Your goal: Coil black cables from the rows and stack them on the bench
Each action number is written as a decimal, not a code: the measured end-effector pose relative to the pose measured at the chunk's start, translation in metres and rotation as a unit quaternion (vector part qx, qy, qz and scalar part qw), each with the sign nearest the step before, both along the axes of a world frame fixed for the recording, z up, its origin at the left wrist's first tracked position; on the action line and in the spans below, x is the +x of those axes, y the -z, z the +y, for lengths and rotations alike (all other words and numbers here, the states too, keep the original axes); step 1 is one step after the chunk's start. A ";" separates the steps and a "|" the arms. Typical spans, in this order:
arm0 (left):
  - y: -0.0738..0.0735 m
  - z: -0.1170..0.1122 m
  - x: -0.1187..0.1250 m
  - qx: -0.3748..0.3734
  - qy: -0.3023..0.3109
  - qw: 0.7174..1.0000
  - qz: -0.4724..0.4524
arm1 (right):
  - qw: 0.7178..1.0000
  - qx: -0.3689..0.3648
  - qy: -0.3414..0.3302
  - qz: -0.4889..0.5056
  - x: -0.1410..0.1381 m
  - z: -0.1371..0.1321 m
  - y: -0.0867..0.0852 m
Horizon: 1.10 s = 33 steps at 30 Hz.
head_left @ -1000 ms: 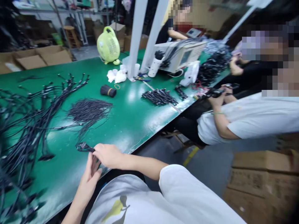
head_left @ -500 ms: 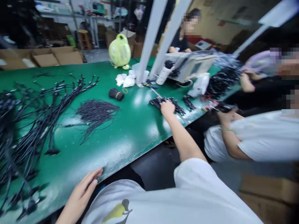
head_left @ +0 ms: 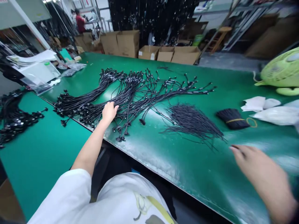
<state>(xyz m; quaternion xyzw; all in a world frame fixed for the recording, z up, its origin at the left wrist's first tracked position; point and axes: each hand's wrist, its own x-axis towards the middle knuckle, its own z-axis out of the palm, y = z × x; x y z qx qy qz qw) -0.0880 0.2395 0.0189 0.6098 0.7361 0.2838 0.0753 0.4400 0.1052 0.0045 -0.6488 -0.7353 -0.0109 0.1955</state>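
My left hand reaches over the heap of black cables, its fingers curled down around some of them. Part of what it grips is hidden under the fingers. The cables have small plugs at both ends and lie fanned out along the table. My right hand, blurred by motion, hangs over the green tabletop at the right with fingers loosely bent; nothing shows in it. Close to its fingertips lies a loose pile of thin black ties. Beyond is a bundle of black ties held by a yellow band.
White plastic pouches and a green fan stand at the right. More black cables lie on the left table. A white box sits at the back left. Cardboard boxes line the far edge. A person sits far off.
The view has swung left. My right hand has come away from the black cable bundle at the right. My left hand has moved from the table edge onto the cable heap.
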 end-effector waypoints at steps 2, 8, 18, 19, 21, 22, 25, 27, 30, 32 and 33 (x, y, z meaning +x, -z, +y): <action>0.012 0.009 -0.008 0.007 -0.018 0.999 -0.025 | 0.999 -0.024 0.025 -0.019 -0.016 0.005 0.010; 0.022 0.002 -0.027 0.032 -0.021 0.992 -0.121 | 0.983 -0.089 -0.148 -0.060 -0.132 0.054 0.002; -0.015 -0.016 -0.014 -0.004 0.076 0.949 -0.305 | 0.938 0.015 -0.341 -0.051 -0.306 0.090 -0.060; -0.013 -0.027 -0.012 -0.033 0.097 0.943 -0.316 | 0.940 0.029 -0.337 -0.039 -0.314 0.095 -0.059; -0.010 -0.054 -0.009 -0.089 0.128 0.920 -0.358 | 0.938 0.039 -0.341 -0.039 -0.329 0.108 -0.051; -0.011 -0.068 -0.008 -0.106 0.134 0.902 -0.395 | 0.933 0.037 -0.354 -0.053 -0.338 0.115 -0.045; -0.022 -0.105 -0.007 -0.110 0.122 0.848 -0.505 | 0.906 0.025 -0.405 -0.118 -0.368 0.134 -0.028; -0.034 -0.130 -0.011 -0.117 0.103 0.819 -0.552 | 0.892 0.026 -0.425 -0.152 -0.386 0.147 -0.023; -0.051 -0.169 -0.026 -0.181 0.094 0.768 -0.607 | 0.889 0.038 -0.426 -0.165 -0.396 0.171 -0.024; -0.057 -0.196 -0.041 -0.217 0.101 0.738 -0.630 | 0.892 0.040 -0.418 -0.168 -0.392 0.187 -0.027; -0.058 -0.208 -0.048 -0.227 0.098 0.730 -0.637 | 0.893 0.039 -0.415 -0.171 -0.389 0.193 -0.029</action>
